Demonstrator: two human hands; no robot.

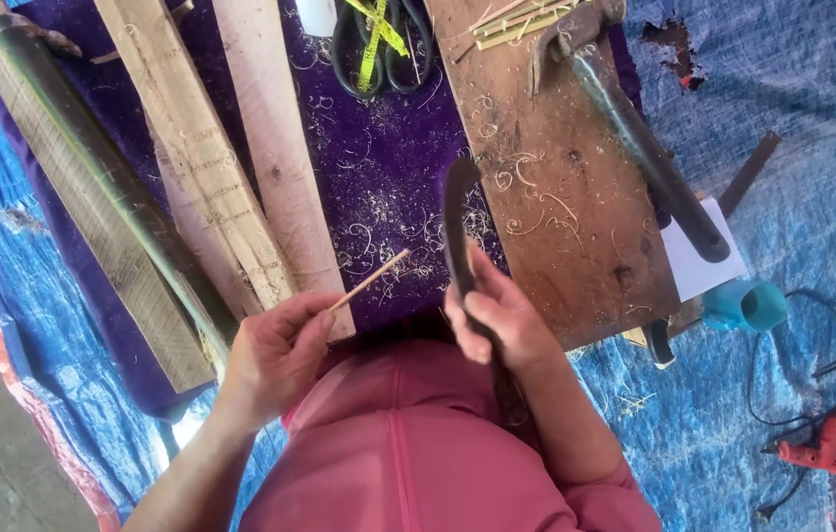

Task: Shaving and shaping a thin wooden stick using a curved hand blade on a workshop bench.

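Bamboo sliver (370,280) pinched in left hand (275,355) grip; right hand (497,320) grip wrapped around curved knife (457,222).

We see a blue tarp (792,177) spread over the ground, with a purple cloth (388,167) lying on it. On the cloth rest several wooden planks (231,158) and a long green bamboo pole (93,187) laid across one of them. Black scissors (383,44) lie at the top edge with a yellow tape measure (376,39) looped through them. To their right a brown wooden board (566,217) carries curled shavings (526,192), thin sticks (511,20) and a heavy dark-handled tool (635,138). Beside the board we find a white paper (699,266), a turquoise cup (748,305) and, farther right, a red drill (827,443).
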